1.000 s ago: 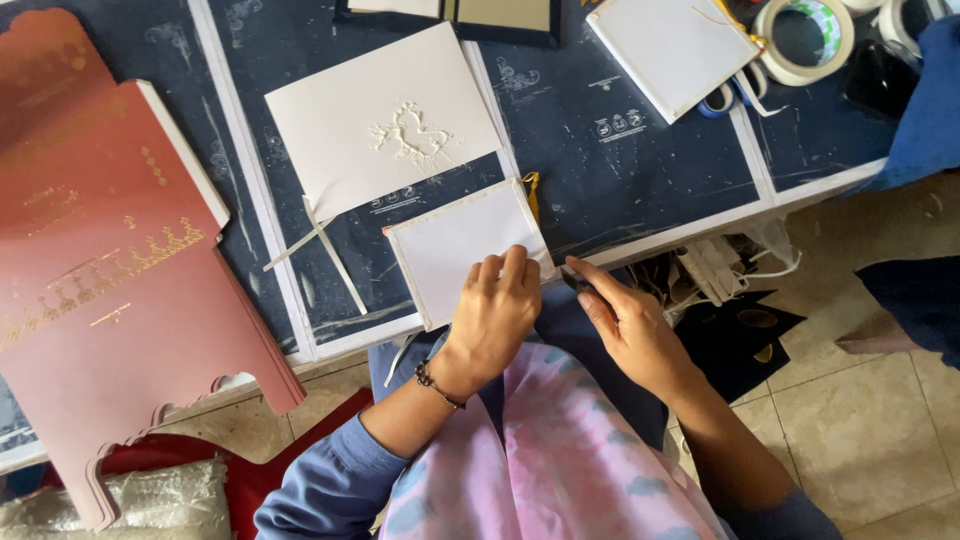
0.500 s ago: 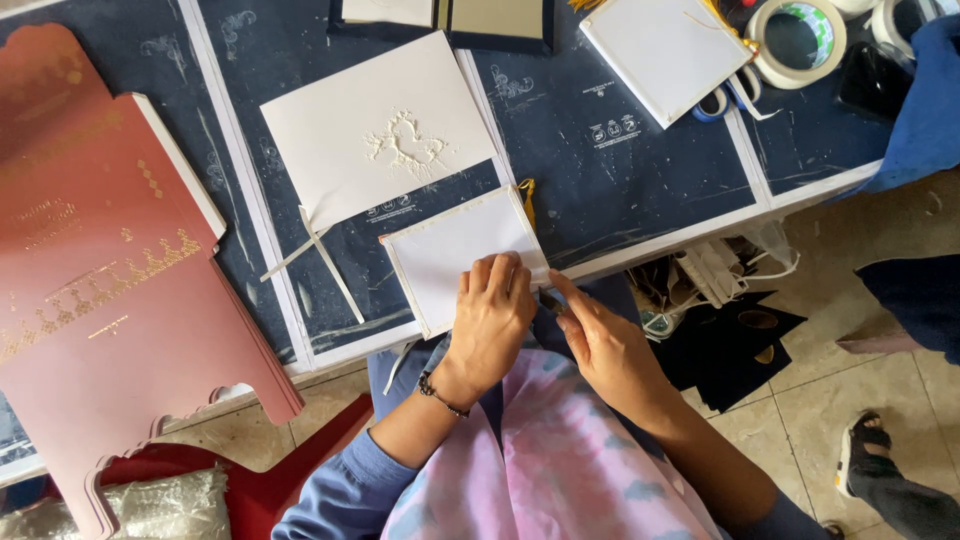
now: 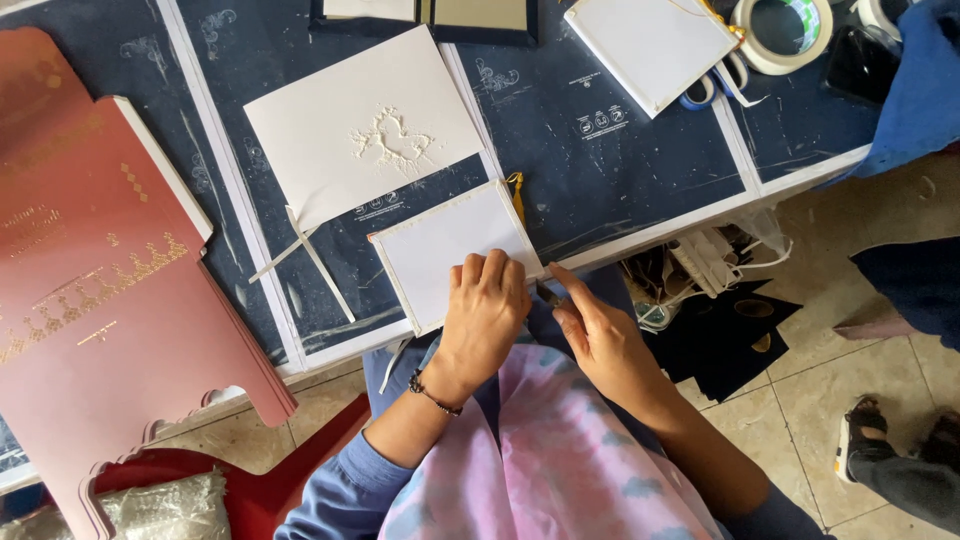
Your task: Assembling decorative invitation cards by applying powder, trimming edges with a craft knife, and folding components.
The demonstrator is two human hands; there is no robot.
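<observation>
Nearest the camera: pink-and-blue patterned cloth [image 3: 560, 450] over the lap, blue sleeves at either side.

Left hand [image 3: 485, 310]: palm down, fingers curled over the near right corner of the white card [image 3: 450, 250], pressing it against the table edge. Dark bead bracelet [image 3: 435, 393] at the wrist.

Right hand [image 3: 600, 335]: just right of the left hand, index finger and thumb extended toward the same card corner and pinched at a small dark item there; too small to tell what it is, or whether it is actually gripped.

White card: rectangular, lying flat at the near edge of the dark blue table [image 3: 600, 170], slightly rotated, its near corner overhanging the edge under the left hand. Yellow tassel [image 3: 517, 190] at its far right corner.

Left of the card: two thin white paper strips [image 3: 305, 250] crossed on the table. Further left: stack of reddish-pink boards [image 3: 90, 300] with gold ornament, overhanging the table edge.

Beyond the card: larger white sheet [image 3: 365, 125] with an embossed relief at its centre, lying flat.

Far edge: dark-framed panel [image 3: 430, 12] at the top; another white card [image 3: 650, 45] to the right; beside it a roll of tape [image 3: 785, 30].

Right, below table level: black sheets [image 3: 730, 340] on the tiled floor; another person's sandalled foot [image 3: 865, 435] at the frame edge.
</observation>
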